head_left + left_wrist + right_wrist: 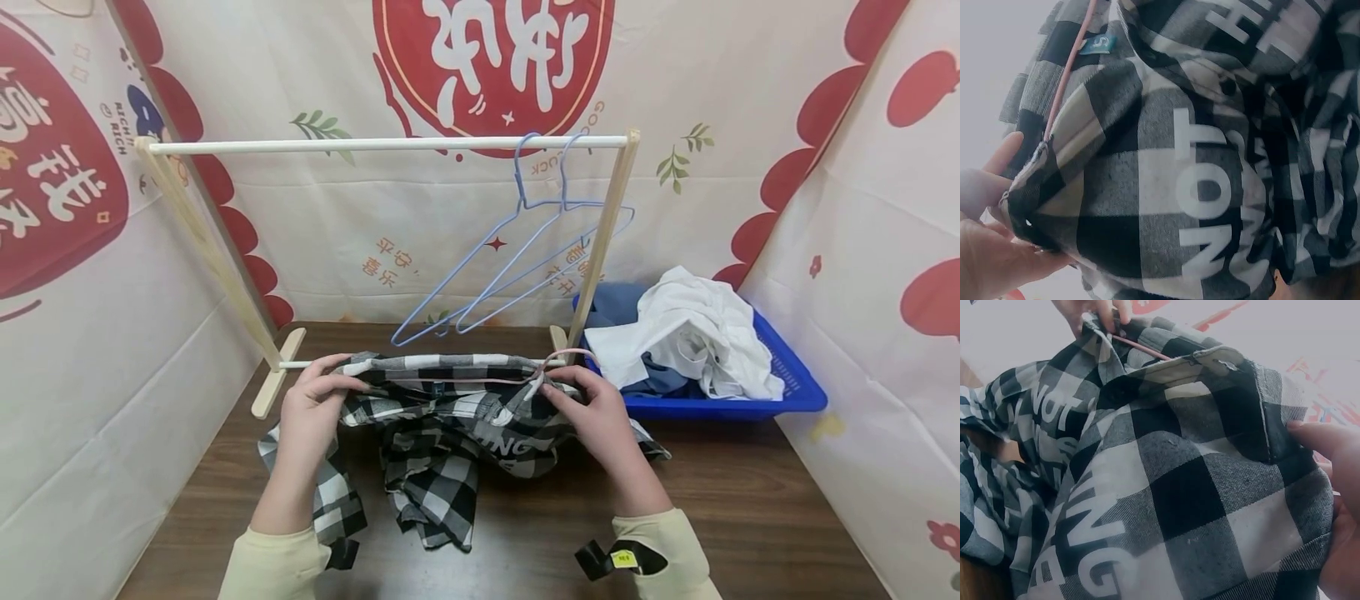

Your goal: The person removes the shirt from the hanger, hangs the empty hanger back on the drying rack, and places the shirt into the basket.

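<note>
A black-and-white checked shirt point(431, 487) with pale printed letters hangs between both hands, collar side up, its lower parts drooping toward the table. My left hand point(309, 421) pinches the shirt's upper edge at the left end between thumb and fingers. At the other end my right hand point(600, 417) grips the edge the same way. A thin pink hanger point(480, 381) runs inside the shirt's opening, and its curved end sticks out by the right hand. In the left wrist view a teal label point(1097, 44) shows inside the collar.
Behind the shirt stands a drying rack with a white rail point(375, 145) and wooden legs. Two blue hangers point(487, 292) hang near its right end. A blue basket point(798, 387) on the right holds white clothes point(697, 333) and blue cloth. Printed fabric walls surround the brown table point(750, 492).
</note>
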The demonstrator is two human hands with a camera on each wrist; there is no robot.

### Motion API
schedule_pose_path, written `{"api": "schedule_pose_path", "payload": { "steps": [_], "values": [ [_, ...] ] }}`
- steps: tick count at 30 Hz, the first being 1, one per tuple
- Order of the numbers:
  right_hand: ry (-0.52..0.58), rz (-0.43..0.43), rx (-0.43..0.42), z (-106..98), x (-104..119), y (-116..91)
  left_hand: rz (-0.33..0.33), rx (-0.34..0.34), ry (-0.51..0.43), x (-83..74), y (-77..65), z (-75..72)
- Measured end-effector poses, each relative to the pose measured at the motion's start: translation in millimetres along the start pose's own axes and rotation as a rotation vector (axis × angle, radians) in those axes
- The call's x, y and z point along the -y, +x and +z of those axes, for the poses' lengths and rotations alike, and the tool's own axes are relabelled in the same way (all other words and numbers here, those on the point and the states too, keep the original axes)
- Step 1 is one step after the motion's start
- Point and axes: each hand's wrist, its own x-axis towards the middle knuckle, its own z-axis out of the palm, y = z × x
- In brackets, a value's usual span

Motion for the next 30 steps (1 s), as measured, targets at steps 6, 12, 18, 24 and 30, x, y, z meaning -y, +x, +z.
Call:
{"api": "schedule_pose_path", "payload": {
  "steps": [6,12,18,24,30],
  "values": [
    [0.012,-0.02,-0.04,2.9,9.4,-3.7,0.022,0.009,0.029,7.7,1.1,-2.4],
    [0.003,-0.065,-0.06,8.4,24.3,-7.5,0.017,-0.063,-0.002,13.6,2.5,-0.8],
    [0.02,-0.126,-0.11,16.4,40.6,-13.2,0.068,-0.035,0.16,14.4,0.2,2.3],
    [-0.017,-0.144,-0.086,18.2,52.1,-18.5,-0.035,-0.005,0.18,13.2,2.2,2.2],
    [-0.099,-0.224,-0.027,22.3,59.1,-22.2,-0.109,-0.077,0.099,13.9,8.6,3.0]
  ]
}}
